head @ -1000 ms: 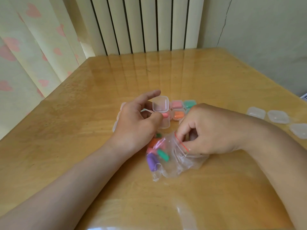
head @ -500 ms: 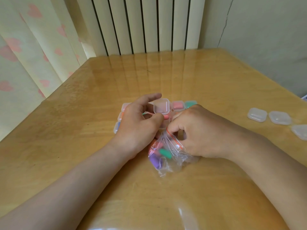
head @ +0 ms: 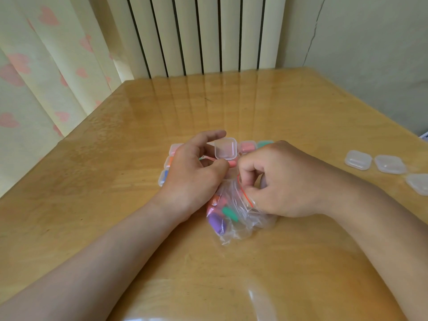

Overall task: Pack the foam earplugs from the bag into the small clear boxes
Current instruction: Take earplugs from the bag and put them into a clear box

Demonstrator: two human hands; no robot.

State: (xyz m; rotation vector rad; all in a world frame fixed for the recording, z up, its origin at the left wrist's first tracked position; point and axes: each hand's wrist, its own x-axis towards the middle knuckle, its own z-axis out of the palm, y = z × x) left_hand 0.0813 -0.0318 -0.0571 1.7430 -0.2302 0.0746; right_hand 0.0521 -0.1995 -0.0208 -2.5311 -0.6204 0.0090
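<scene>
Pink earplug (head: pixel 232 163) nearly boxed, and the bag hand has crept right up next to it

Over the last second the right hand (head: pixel 284 181) has slid in toward the left hand (head: pixel 196 172), dragging the bag (head: pixel 240 224) with it, so the bag now sits bunched right under both wrists on the table (head: pixel 301 107). The left hand hasn't really budged. It's pinching the pink earplug between thumb and finger, just in front of the open box (head: pixel 225 148). The right hand's fingers are curled tight on the bag's red-striped mouth. Hard to say from here if the plug is over the box bottom yet, because the fingers cover it. I'd guess this one drops in next, with the bag kept close for the following grab. Several filled boxes (head: pixel 247 147) sit around the open one, and the spare boxes (head: pixel 357 159) wait off to the right.
</scene>
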